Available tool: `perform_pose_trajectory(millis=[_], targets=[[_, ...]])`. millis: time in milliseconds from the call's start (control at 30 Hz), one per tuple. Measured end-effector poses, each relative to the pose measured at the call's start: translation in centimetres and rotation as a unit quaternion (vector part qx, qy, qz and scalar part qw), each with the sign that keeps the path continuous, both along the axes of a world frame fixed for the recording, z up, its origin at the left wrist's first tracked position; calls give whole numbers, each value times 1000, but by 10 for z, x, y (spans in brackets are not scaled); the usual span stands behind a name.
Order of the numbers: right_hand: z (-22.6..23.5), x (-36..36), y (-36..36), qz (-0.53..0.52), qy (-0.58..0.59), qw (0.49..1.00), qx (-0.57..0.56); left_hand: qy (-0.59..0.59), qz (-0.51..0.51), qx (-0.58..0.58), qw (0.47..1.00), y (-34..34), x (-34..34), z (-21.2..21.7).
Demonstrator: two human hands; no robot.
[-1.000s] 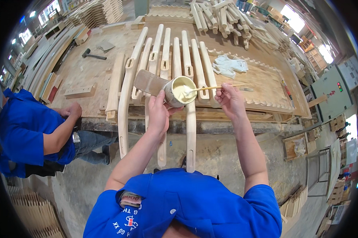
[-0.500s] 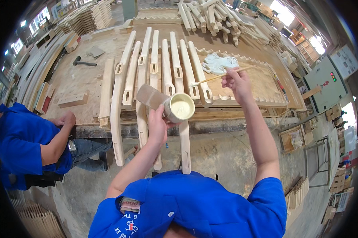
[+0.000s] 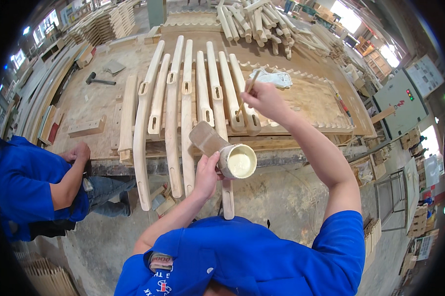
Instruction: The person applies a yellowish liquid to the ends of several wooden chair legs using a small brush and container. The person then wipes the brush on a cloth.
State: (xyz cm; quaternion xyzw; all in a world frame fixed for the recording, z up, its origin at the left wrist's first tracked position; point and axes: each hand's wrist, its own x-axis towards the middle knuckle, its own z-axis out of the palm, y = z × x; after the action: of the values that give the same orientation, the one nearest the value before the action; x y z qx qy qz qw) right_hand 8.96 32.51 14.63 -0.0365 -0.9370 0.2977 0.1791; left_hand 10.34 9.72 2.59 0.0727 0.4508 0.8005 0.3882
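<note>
My left hand [image 3: 207, 173] is closed around a round pot [image 3: 225, 160] of thick cream-coloured liquid, tilted so its mouth faces up. A flat wooden paddle [image 3: 206, 139] juts from the pot's far left side. Above the bench, my right hand [image 3: 265, 101] pinches a thin stick brush [image 3: 241, 104], held steeply with its tip down at the slotted end of a pale wooden chair leg [image 3: 229, 91]. Several similar slotted wooden legs [image 3: 171, 98] lie side by side, some overhanging the bench's near edge. The brush tip is too small to tell whether it enters the slot.
A white cloth [image 3: 276, 79] lies beyond my right hand. On the bench's left are a black mallet [image 3: 100, 80] and a wooden block [image 3: 87, 127]. A co-worker in blue [image 3: 27, 180] stands at left. Piled wooden parts [image 3: 254, 22] lie at the back; a grey control cabinet [image 3: 402, 103] stands right.
My right hand has moved left and turned the brush from nearly level to steep, tip down at a slot. The pot in my left hand has shifted right and nearer me.
</note>
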Motion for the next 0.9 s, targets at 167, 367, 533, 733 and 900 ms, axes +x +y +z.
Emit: perform_pose_trajectory(millis=[167,367,533,733,900], targets=[[2,-5,-6,50,-29,994,91,13,-3,-8,1000,0,-2,-15],[6,-6,1,49,-13,997,56,-1,7,21,1000,6,6,-7],[14,-2,-1,46,-101,994,-8,8,8,29,1000,4,4,-12],[10,-3,12,25,-32,998,41,13,-12,24,1000,8,5,-4],[17,9,0,18,-87,995,-54,17,-15,11,1000,2,-3,-6]])
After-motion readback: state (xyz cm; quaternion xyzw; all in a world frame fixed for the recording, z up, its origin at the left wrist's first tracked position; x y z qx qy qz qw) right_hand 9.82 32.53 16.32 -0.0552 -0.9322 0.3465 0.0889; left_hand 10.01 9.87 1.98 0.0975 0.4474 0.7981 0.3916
